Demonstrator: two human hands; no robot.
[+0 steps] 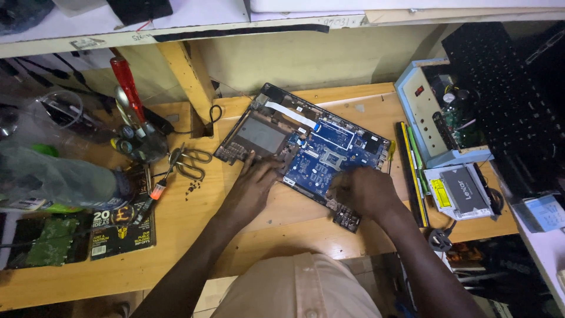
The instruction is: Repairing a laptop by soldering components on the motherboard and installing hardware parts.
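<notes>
On the laptop base (303, 144), left fingers (250, 162) spread; right hand (365, 191) curled.

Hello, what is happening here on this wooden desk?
A person is working with both bare hands on an opened laptop base whose blue circuit board lies exposed. The left hand rests on the board's near edge beside the grey panel, and the right hand presses on its lower right corner. Scissors and a red-handled screwdriver lie unused to the left on the desk.
</notes>
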